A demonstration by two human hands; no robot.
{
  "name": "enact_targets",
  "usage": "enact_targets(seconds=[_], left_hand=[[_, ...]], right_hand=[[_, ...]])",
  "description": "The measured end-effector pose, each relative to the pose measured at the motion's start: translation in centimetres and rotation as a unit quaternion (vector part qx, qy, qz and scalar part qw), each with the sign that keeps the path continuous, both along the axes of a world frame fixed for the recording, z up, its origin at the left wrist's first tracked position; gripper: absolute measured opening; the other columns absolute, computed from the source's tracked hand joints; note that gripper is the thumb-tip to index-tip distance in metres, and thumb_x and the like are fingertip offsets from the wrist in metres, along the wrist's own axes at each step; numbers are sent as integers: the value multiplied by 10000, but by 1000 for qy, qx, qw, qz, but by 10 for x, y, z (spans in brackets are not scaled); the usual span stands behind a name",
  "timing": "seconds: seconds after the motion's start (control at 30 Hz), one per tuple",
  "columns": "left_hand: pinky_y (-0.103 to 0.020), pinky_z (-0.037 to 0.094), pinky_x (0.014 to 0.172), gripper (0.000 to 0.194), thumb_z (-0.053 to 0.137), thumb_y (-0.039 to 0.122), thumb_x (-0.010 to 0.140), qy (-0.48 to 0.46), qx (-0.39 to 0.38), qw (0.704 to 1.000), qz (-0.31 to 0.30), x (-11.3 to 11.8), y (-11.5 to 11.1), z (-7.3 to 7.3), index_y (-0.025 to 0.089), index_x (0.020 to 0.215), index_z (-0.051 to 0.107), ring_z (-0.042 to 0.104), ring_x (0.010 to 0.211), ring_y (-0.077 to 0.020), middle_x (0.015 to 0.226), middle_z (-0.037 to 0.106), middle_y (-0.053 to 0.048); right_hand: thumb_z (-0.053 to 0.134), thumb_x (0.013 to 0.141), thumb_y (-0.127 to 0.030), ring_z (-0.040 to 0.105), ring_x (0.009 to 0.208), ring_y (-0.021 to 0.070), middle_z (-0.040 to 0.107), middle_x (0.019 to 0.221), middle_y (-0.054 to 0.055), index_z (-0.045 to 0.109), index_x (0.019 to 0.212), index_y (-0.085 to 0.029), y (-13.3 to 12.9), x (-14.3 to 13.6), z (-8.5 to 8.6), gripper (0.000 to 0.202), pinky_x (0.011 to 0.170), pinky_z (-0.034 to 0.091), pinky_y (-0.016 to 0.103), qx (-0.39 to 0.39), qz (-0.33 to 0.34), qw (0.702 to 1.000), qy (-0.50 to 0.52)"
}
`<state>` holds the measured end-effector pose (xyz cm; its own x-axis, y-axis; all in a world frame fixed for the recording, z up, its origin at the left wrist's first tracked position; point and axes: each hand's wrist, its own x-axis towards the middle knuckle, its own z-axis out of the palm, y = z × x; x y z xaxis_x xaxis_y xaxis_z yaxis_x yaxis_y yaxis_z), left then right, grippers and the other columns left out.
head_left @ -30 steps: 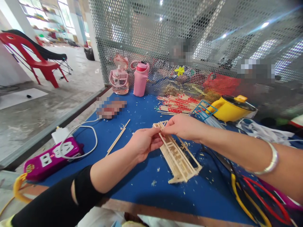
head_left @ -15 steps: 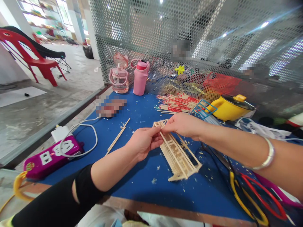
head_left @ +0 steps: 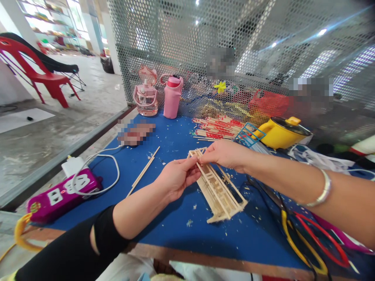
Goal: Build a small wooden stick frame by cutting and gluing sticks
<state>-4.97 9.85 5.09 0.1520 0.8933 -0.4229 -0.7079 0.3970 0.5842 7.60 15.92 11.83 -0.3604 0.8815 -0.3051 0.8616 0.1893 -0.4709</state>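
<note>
A small frame built of thin wooden sticks [head_left: 220, 191] rests on the blue tabletop [head_left: 187, 238], slanting away from me. My left hand [head_left: 182, 175] is closed at its far left corner, thumb and forefinger pinching the frame. Close beside it, my right hand [head_left: 215, 152] pinches at the same far end, fingertips pointing down. Whether a separate small piece is between the right fingertips is hidden. Two loose wooden sticks [head_left: 143, 171] lie left of my left hand.
Behind my hands is a pile of red-tipped sticks [head_left: 219, 128]. A yellow pot [head_left: 279, 134] stands back right, with yellow-handled scissors [head_left: 293, 238] and red-handled ones [head_left: 325, 238] in front. Pink bottles [head_left: 172, 97] line the mesh screen. A purple power strip [head_left: 64, 193] sits left.
The whole view has shifted slightly. Both hands keep their pinch at the far end of the stick frame, with hardly any visible movement.
</note>
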Motion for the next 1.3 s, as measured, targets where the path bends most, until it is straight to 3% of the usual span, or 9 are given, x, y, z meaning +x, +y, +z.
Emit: enact_targets(seconds=[0.3, 0.57, 0.8, 0.97, 1.1, 1.3], left_hand=[[-133, 551, 517, 178, 546, 152, 890, -5, -2, 1000, -2, 3, -1, -2, 54, 803, 666, 614, 510, -53, 688, 667, -55], [-137, 554, 542, 177, 550, 147, 887, -10, 0, 1000, 11, 4, -2, -3, 66, 781, 666, 617, 516, -53, 685, 672, -56], [-146, 571, 612, 177, 549, 162, 890, -20, 12, 1000, 5, 5, -2, -3, 49, 866, 682, 668, 610, -80, 786, 705, -103], [-154, 578, 632, 201, 526, 168, 903, -29, 23, 999, 2, 4, -2, -5, 49, 888, 687, 681, 642, -89, 820, 714, -112], [-173, 586, 640, 192, 532, 178, 901, -41, 11, 999, 8, 4, -1, -7, 57, 884, 680, 680, 629, -93, 810, 713, -108], [-169, 579, 574, 250, 497, 246, 922, -40, -5, 999, 9, 4, -1, -3, 70, 851, 659, 664, 575, -94, 730, 686, -80]], right_hand=[[620, 628, -342, 265, 469, 79, 305, 446, -68, 518, 454, -177, 0, 1, -2, 260, 466, 169, 273, 0, 1, 1000, 12], [633, 665, -383, 278, 450, 77, 348, 420, -70, 622, 512, -167, 0, 2, 1, 265, 459, 198, 262, -23, 9, 999, 24], [580, 728, -370, 385, 435, 77, 495, 452, -28, 563, 472, -167, 1, 4, 3, 327, 452, 271, 249, -33, 10, 999, 27], [544, 739, -333, 395, 420, 81, 513, 467, -18, 622, 548, -162, 1, 4, 4, 268, 432, 285, 246, -35, 4, 999, 25], [539, 740, -315, 394, 433, 82, 527, 486, -12, 572, 546, -169, 0, 9, 7, 245, 434, 282, 244, 4, -11, 1000, 25], [558, 730, -219, 417, 467, 88, 550, 552, -20, 585, 736, -181, -5, 20, 13, 47, 442, 296, 233, 69, -28, 996, 41]])
